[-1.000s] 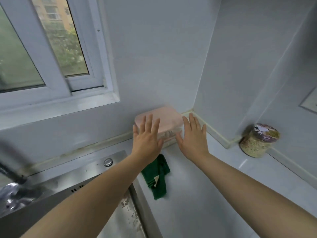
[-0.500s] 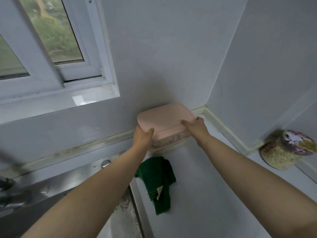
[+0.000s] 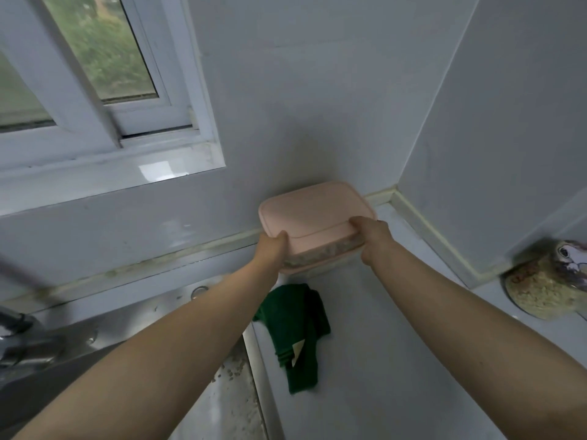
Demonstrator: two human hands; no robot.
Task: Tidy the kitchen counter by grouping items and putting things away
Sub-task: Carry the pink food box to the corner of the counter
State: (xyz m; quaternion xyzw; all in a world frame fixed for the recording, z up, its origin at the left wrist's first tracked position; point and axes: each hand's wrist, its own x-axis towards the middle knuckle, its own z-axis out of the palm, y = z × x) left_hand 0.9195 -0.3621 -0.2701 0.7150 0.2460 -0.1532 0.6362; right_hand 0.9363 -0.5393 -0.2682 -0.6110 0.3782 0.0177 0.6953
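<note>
1. Head view: a container (image 3: 314,217) with a pink lid and a clear base sits near the middle of the frame, hard against the back wall, just short of the corner at its 2 o'clock.
2. Grainy contents show through the clear base below the lid.
3. Left hand (image 3: 270,249): clamped on the container's near-left corner, at its 8 o'clock, with the thumb lying on the lid. The remaining fingers are hidden below the rim.
4. Right hand (image 3: 373,238): clamped on the container's right end, at its 4 o'clock, thumb over the lid edge and fingers curled round the side.
5. Whether the container rests on the counter (image 3: 397,360) or is raised off it cannot be told.
6. Green cloth (image 3: 295,328): crumpled on the counter at 6 o'clock of the container, apart from it, lying between the 2 forearms beside the sink edge.
7. Jar (image 3: 546,281): filled with pale grain-like contents, printed lid, against the right wall at 4 o'clock of the container, well apart from both hands.
8. Sink (image 3: 127,328): steel, at 8 o'clock of the frame, with a blurred tap (image 3: 22,338) at the left edge.
9. Window (image 3: 95,74): white frame, at 10 o'clock, foliage behind the glass.
</note>
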